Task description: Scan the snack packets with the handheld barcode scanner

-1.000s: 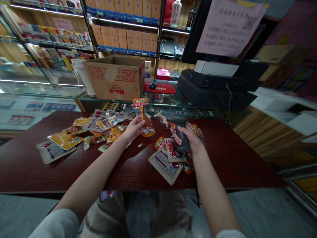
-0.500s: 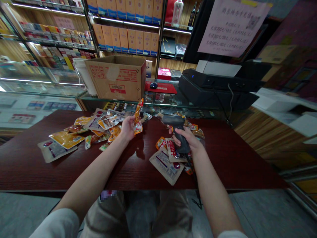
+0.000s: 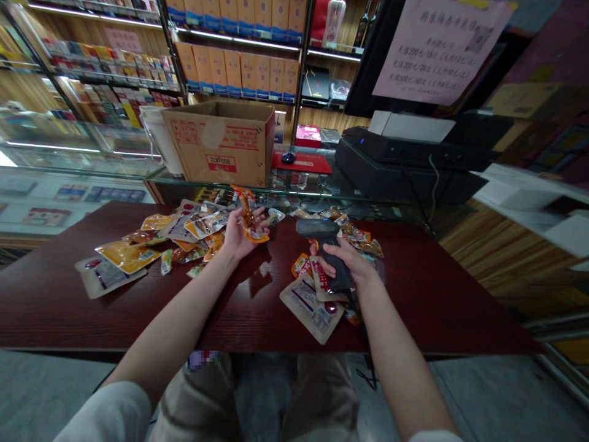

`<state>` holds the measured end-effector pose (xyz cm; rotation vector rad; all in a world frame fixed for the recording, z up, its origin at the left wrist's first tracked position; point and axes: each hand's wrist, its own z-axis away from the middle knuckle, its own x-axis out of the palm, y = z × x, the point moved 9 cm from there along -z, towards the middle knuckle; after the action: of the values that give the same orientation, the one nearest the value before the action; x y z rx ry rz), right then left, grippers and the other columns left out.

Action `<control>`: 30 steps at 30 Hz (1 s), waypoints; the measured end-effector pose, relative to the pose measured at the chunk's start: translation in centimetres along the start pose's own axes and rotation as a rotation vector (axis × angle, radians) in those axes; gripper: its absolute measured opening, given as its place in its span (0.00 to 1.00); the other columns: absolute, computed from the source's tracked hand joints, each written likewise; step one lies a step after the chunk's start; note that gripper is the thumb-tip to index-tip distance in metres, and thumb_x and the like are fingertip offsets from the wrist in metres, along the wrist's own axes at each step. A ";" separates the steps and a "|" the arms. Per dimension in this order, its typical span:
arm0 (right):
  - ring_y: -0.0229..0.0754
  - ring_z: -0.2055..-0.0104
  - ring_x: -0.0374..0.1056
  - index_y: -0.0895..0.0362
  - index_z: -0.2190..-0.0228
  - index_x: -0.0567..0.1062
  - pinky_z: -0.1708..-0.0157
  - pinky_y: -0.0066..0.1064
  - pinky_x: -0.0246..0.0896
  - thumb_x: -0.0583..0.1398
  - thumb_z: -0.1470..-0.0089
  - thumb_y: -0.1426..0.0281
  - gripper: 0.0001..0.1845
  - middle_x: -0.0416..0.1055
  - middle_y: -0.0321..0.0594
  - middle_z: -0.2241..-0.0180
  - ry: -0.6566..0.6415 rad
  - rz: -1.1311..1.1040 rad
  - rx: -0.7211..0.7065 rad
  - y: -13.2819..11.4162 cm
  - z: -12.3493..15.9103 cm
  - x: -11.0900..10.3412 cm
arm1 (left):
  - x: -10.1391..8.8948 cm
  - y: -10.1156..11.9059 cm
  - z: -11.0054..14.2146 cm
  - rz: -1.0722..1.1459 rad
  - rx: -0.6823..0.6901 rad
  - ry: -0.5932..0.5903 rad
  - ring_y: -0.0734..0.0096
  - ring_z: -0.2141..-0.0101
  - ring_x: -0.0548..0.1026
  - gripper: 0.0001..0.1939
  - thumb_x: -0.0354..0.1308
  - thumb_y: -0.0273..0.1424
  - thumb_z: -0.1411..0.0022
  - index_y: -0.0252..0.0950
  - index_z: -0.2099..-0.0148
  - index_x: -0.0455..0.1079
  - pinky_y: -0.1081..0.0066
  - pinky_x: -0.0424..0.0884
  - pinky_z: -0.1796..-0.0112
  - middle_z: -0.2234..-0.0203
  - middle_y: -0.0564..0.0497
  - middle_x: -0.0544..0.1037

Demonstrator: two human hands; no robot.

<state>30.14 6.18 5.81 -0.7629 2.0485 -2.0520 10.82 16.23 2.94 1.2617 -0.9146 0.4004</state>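
Observation:
A clear-and-orange snack packet [image 3: 249, 216], with a brown drumstick-like piece inside, rests across the fingers of my left hand [image 3: 238, 236], palm up and thumb against it. My right hand [image 3: 346, 261] grips a black barcode scanner [image 3: 317, 229] by its handle; the scanner's head points left towards the packet. Left of my left hand spreads a pile of snack packets, with a yellow packet [image 3: 126, 255] and a grey-beige pouch [image 3: 108, 276] at its near side. Below the scanner lie another beige pouch [image 3: 313, 310] and an orange packet [image 3: 301, 265], partly overlapped by others.
Behind the dark red table [image 3: 221, 325] runs a glass counter holding an open cardboard box [image 3: 221, 147], a mouse [image 3: 288, 158] on a red mat, and black machines [image 3: 396, 159]. The scanner's cable [image 3: 361, 319] drops over the near edge. Stocked shelves stand behind.
My left hand has turned palm up and opened out somewhat, so the packet now lies across the fingers instead of standing upright. My right hand holds the scanner in nearly the same place.

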 end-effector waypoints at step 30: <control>0.28 0.84 0.55 0.56 0.63 0.70 0.87 0.24 0.51 0.66 0.49 0.63 0.14 0.74 0.38 0.68 0.199 -0.040 -0.054 -1.3 0.7 -3.5 | 0.5 7.8 2.8 -1.219 0.707 0.431 0.41 0.39 0.57 0.18 0.64 0.33 0.49 0.37 0.55 0.67 0.50 0.51 0.39 0.48 0.38 0.69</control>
<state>33.83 7.19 6.16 -0.6351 2.2180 -2.1820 4.59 15.87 8.32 2.0075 0.4922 -0.0231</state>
